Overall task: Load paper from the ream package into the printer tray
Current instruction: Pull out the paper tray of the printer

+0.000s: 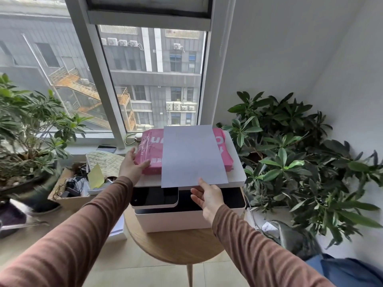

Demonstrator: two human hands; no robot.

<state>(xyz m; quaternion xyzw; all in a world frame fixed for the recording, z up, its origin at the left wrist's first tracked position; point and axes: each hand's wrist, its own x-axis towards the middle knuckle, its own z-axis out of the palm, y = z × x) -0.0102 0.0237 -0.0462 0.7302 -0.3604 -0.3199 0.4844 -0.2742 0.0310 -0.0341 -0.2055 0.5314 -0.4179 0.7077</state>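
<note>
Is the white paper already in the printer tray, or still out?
Out: the right hand holds the paper over the pink ream package atop the printer.

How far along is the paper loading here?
Done: paper is out of the pink ream, which lies on the printer. In hand: the right hand pinches the paper's near edge; the left hand steadies the ream. Left: getting paper into the tray; none is in yet.

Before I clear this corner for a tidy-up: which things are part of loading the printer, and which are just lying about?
Part of the job:
pink ream package, on the printer
white paper, held by the right hand
printer
left hand, on the package

Lying about:
cardboard box of cables
quilted cloth
potted plants
</note>
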